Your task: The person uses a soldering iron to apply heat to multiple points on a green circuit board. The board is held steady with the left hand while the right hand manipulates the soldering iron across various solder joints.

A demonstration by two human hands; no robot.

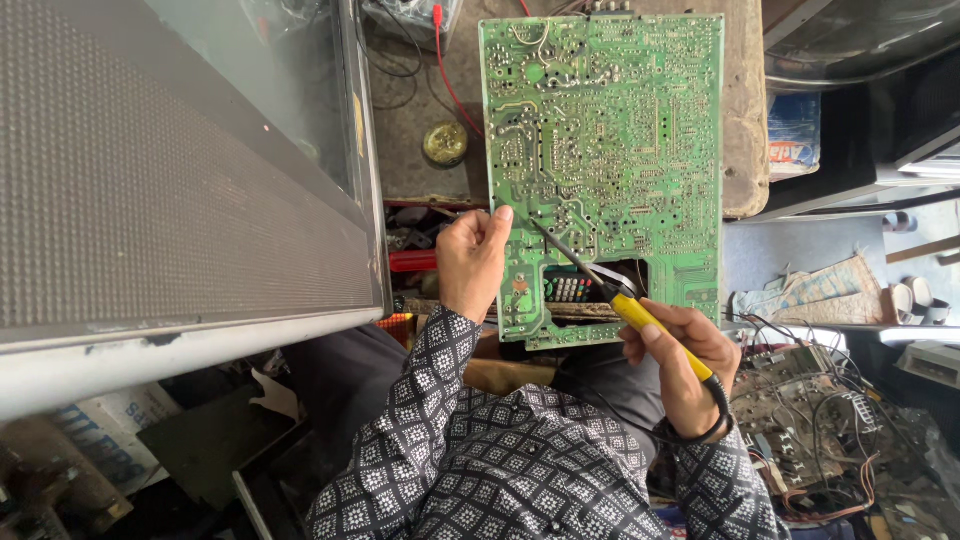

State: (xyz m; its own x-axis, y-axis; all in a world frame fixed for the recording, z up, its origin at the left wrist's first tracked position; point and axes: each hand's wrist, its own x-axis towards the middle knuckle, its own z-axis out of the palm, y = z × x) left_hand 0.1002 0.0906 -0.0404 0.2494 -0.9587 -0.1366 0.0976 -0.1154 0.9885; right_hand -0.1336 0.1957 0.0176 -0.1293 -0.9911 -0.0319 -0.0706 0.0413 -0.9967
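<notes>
Item one, the landmark: a large green circuit board (605, 150), solder side up, lying on the brown bench (745, 110) with its near edge overhanging toward my lap; a rectangular cut-out sits in that near edge. Item two: my left hand (472, 262), at the board's near left corner, fingers (500, 218) curled shut around the board's left edge, thumb tip on the green face, steadying it. Item three: my right hand (678, 360), below the board's near right edge, fingers wrapped closed on the yellow handle of a soldering iron (610, 285); its black cord runs back along my wrist. The iron's dark shaft slants up and left over the cut-out, tip resting on the board's near left part, just beside my left thumb; whether it touches a joint I cannot tell. Item four: a remote control with coloured buttons (570, 288), seen through the cut-out, under the board. Item five: a round brass-coloured tin (445, 143), on the bench left of the board, well clear of it. Item six: a red wire (447, 70), trailing between tin and board's far left corner. Item seven: a grey television casing with dark screen (180, 170), far left of the board. Item eight: a second bare circuit board with tangled wires (820, 420), lower right of the green board, beyond my right forearm. Both sleeves: black-and-white patterned cloth.
</notes>
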